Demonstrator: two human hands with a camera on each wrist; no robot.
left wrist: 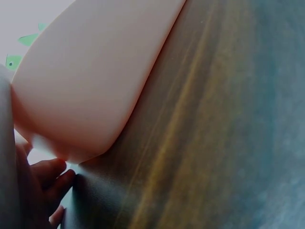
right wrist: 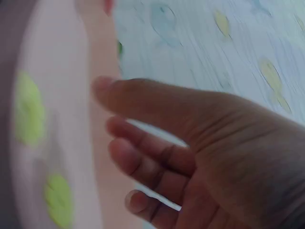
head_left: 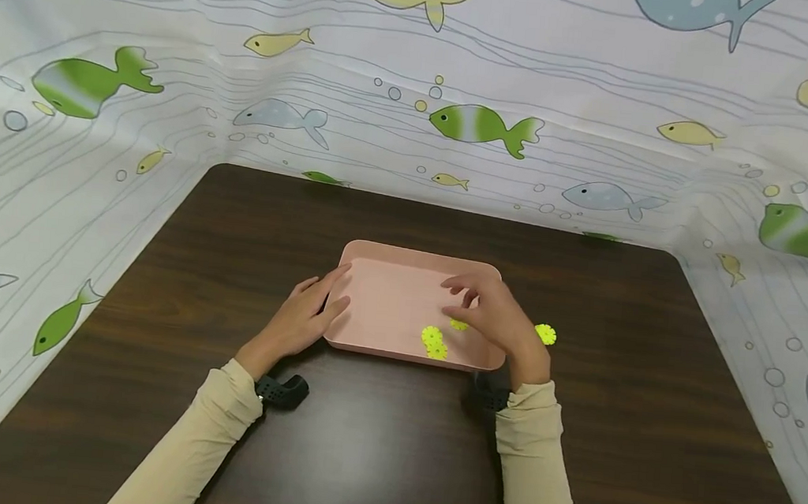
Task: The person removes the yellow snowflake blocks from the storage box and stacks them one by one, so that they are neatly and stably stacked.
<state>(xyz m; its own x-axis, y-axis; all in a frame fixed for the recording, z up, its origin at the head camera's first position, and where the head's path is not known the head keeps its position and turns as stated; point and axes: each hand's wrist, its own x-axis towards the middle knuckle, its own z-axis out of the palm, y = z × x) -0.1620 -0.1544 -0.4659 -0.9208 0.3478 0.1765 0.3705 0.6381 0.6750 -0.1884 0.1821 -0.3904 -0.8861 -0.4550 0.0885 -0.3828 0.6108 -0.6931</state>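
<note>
A shallow pink tray (head_left: 389, 302) lies on the dark table. My left hand (head_left: 299, 319) rests at its left edge, index finger and thumb over the rim; the left wrist view shows other fingertips of this hand (left wrist: 43, 191) by the outer wall (left wrist: 95, 95). Over the tray's right part hovers my right hand (head_left: 495, 314), thumb apart from its bent fingers, nothing visible between them. Bright yellow-green flower-shaped pieces (head_left: 432, 336) lie in the tray's front right, one partly below the right hand. In the right wrist view, two blurred pieces (right wrist: 29, 109) lie beyond the thumb of that hand (right wrist: 205, 143).
Another yellow-green piece (head_left: 545, 334) lies outside the tray, just right of the right wrist. A white cloth with printed fish (head_left: 485, 124) stands round the back and both sides of the dark wooden table (head_left: 649, 398). Black bands circle both wrists.
</note>
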